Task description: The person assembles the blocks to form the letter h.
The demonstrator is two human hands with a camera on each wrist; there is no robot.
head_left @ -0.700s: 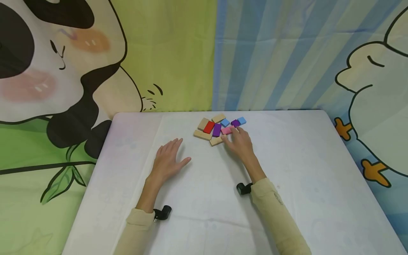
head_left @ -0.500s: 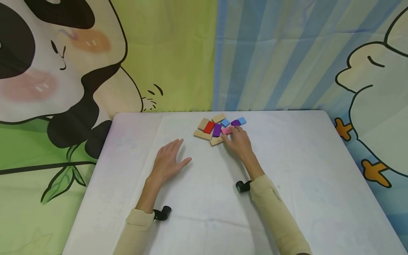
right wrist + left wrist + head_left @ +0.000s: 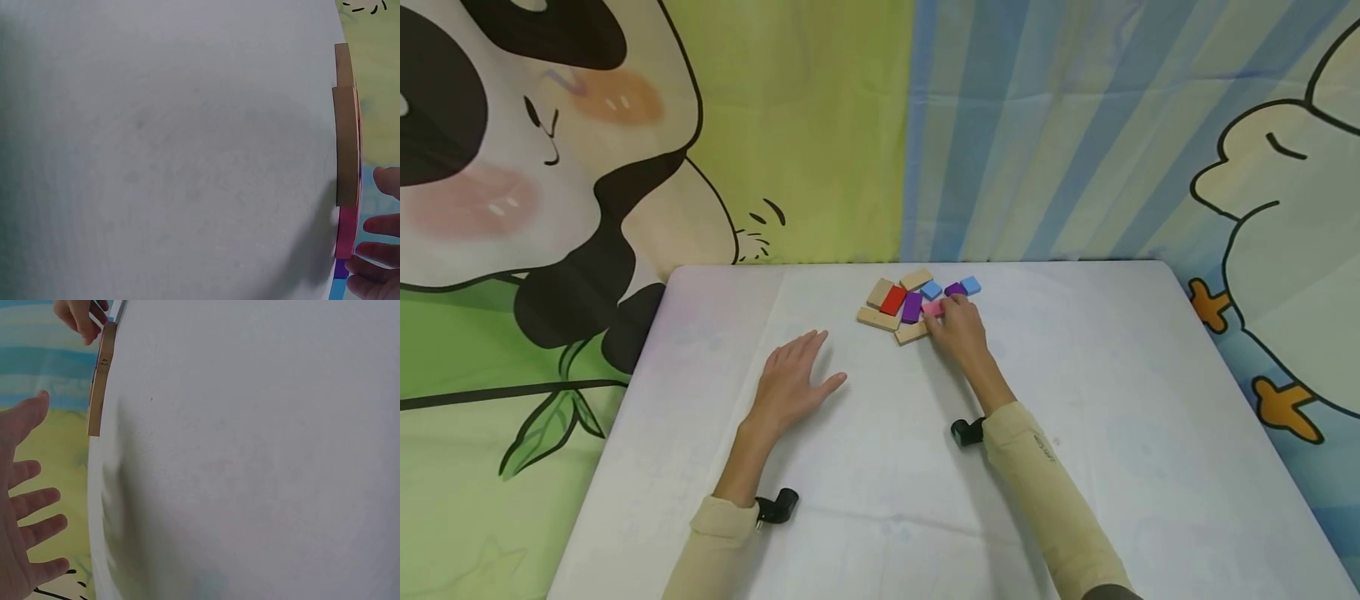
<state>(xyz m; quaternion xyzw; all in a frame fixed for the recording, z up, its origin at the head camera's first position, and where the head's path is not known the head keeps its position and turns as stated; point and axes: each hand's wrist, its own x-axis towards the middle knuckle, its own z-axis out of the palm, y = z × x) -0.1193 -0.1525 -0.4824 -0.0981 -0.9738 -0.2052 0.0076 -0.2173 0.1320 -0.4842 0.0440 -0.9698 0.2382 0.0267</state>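
Note:
Near the far edge of the table lies a cluster of flat wooden blocks. My right hand [image 3: 962, 330] is over its right part, with fingertips at a pink block [image 3: 933, 308] that they partly cover. In the right wrist view its fingers [image 3: 378, 250] are just above the pink block [image 3: 346, 231], and whether they touch it is unclear. Close by are a purple block [image 3: 912, 307], a plain wood block [image 3: 912, 333] and a second purple block [image 3: 956, 289]. My left hand [image 3: 790, 379] is held left of the cluster, fingers spread, holding nothing.
A red block [image 3: 892, 300], two blue blocks [image 3: 971, 285] and several more plain wood blocks [image 3: 877, 318] make up the cluster. The white table [image 3: 880, 467] ends just behind them at a printed curtain [image 3: 805, 167]. A small black camera [image 3: 967, 432] sits on each wrist.
My right hand has shifted slightly forward and left, covering more of the pink block. My left hand has barely moved. The blocks keep their places.

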